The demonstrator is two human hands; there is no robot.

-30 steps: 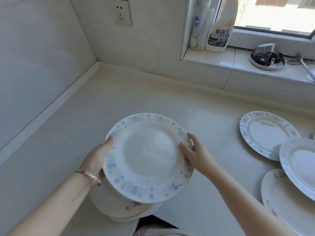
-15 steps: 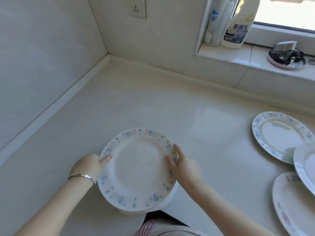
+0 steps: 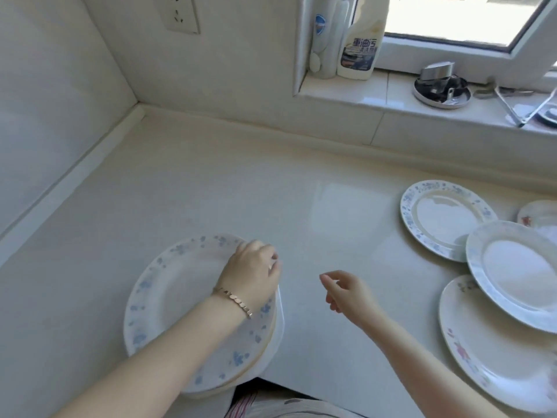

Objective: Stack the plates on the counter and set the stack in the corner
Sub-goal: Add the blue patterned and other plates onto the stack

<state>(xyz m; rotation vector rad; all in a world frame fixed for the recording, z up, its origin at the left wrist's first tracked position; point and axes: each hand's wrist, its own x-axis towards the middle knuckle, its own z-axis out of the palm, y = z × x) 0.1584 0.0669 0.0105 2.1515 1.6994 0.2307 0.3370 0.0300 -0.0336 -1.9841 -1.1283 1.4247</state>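
Note:
A stack of plates (image 3: 168,309) stands at the counter's front edge, topped by a white plate with blue flowers. My left hand (image 3: 253,274), with a bracelet at the wrist, reaches across the stack and its fingers curl over the right rim. My right hand (image 3: 343,289) hovers above the counter just right of the stack, fingers apart and holding nothing. At the right lie more plates: a blue-rimmed plate (image 3: 443,218), a second blue-rimmed plate (image 3: 518,273) overlapping it, a red-flowered plate (image 3: 494,351) beneath, and a small plate (image 3: 539,214) at the edge. The corner (image 3: 138,105) is at the far left.
The counter (image 3: 241,191) stretches between stack and corner. A window sill (image 3: 361,95) at the back holds a cleaner bottle (image 3: 360,46), a white bottle (image 3: 324,37), a round dish with metal parts (image 3: 441,89) and tongs (image 3: 509,107). A wall socket (image 3: 179,13) sits above the corner.
The blue-flowered plate came down onto the stack. My right hand let go and drew away to the right; my left hand crossed from the left rim to the right rim.

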